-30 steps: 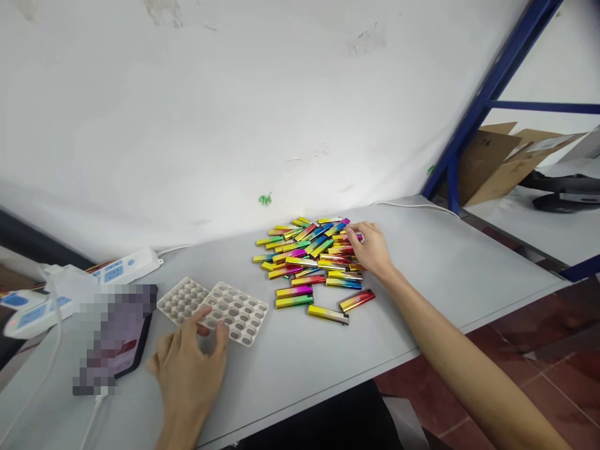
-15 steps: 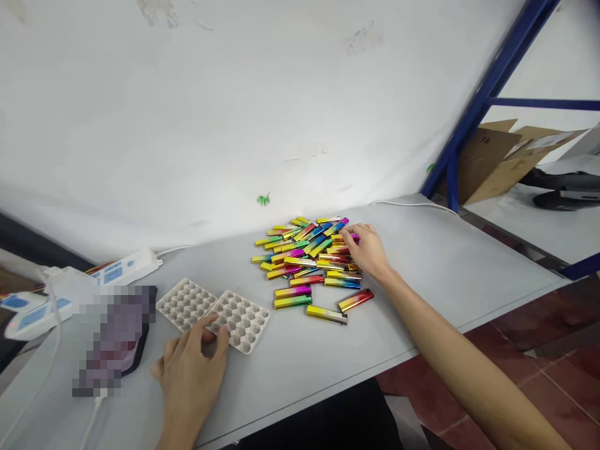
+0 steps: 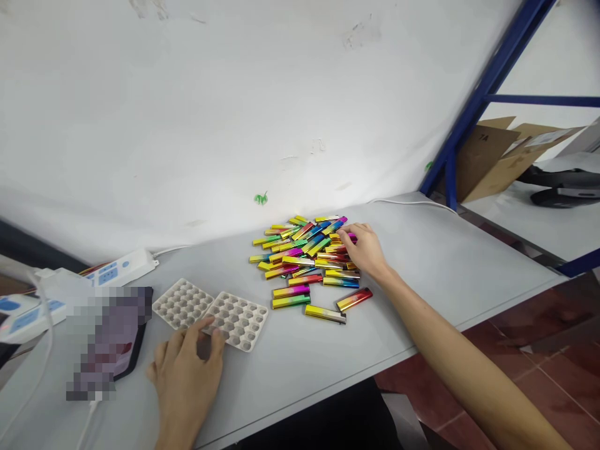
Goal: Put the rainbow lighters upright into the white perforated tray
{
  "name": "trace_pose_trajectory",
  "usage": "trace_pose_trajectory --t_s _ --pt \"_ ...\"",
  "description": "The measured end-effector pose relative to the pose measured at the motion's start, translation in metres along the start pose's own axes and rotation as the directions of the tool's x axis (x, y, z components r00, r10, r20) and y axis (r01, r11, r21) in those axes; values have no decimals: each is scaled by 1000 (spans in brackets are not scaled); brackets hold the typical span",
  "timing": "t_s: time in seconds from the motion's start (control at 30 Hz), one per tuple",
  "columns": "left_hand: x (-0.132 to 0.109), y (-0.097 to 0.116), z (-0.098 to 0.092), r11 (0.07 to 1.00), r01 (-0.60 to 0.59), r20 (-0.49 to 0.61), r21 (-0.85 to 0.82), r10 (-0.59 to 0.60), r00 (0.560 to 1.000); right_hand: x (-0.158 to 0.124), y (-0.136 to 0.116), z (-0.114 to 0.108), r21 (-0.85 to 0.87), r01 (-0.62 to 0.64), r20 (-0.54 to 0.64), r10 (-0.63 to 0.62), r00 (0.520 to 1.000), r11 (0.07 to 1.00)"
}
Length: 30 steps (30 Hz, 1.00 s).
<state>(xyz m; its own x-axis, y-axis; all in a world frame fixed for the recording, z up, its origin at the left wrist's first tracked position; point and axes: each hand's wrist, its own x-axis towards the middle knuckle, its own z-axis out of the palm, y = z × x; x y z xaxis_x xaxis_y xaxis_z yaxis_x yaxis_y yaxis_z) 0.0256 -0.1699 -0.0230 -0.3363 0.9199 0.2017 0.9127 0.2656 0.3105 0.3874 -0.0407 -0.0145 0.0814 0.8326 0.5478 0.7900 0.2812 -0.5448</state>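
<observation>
A pile of shiny lighters [image 3: 293,261] in yellow fading to red, blue, green or magenta lies on the grey table. At the pile's right side is my right hand [image 3: 368,250], its fingers bent around a lighter with a magenta end [image 3: 352,237], which they partly hide. My left hand [image 3: 187,369] is at the near edge of a white tray with rows of holes [image 3: 255,328]. Its thumb and index finger are apart, with nothing between them. A second such tray [image 3: 180,300] lies to the left, touching or slightly overlapping the first.
A phone [image 3: 115,344], partly pixelated, lies left of the trays with a white cable plugged in. Power strips [image 3: 124,265] stand behind it. The white wall [image 3: 210,125] rises at the table's back. Right are a blue metal frame [image 3: 487,94] and a cardboard box [image 3: 492,156].
My left hand has drawn back slightly to the left, its thumb away from the tray. My right hand stays at the pile. The whole view has shifted slightly.
</observation>
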Motion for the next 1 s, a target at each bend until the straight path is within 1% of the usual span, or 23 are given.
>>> trace_pose_trajectory --t_s 0.07,0.2,0.23,0.33,0.4,0.47,0.57,0.67,0.73,0.77,0.83,0.9,1.0 --pt "-1 -2 1 999 -33 -35 11 33 999 0 0 0 2 2 2 -2 1000 1000" --pt "1 -12 4 981 -189 -97 41 192 977 0 0 -1 9 13 3 -13 1000 1000" --pt "3 -16 5 975 -217 -92 58 221 971 0 0 -1 12 11 2 -11 1000 1000" --pt "11 -27 9 953 -285 -10 103 287 958 0 0 0 27 11 -3 -10 1000 1000" --pt "17 -33 11 932 -349 3 98 351 936 -1 1 1 32 17 -2 -17 1000 999" --pt "24 -38 13 920 -383 8 84 384 923 -1 1 2 32 20 0 -20 1000 999" --pt "38 -44 17 912 -403 49 72 400 915 -1 0 2 36 24 2 -24 1000 999" --pt "60 -46 22 906 -413 106 89 403 909 0 -3 0 46 22 2 -22 1000 999" --pt "78 -45 25 921 -374 178 114 351 919 0 -5 -1 55 22 2 -22 1000 998" --pt "86 -43 26 928 -350 211 126 320 924 1 -6 -2 58 24 8 -25 1000 998" --pt "100 -36 27 940 -315 228 134 280 933 1 -8 -2 63 25 22 -27 999 998" --pt "109 -28 27 937 -322 229 138 286 931 1 -8 -2 64 20 31 -22 999 998" --pt "116 -16 25 930 -343 232 136 306 923 1 -8 -1 65 16 30 -18 999 998"
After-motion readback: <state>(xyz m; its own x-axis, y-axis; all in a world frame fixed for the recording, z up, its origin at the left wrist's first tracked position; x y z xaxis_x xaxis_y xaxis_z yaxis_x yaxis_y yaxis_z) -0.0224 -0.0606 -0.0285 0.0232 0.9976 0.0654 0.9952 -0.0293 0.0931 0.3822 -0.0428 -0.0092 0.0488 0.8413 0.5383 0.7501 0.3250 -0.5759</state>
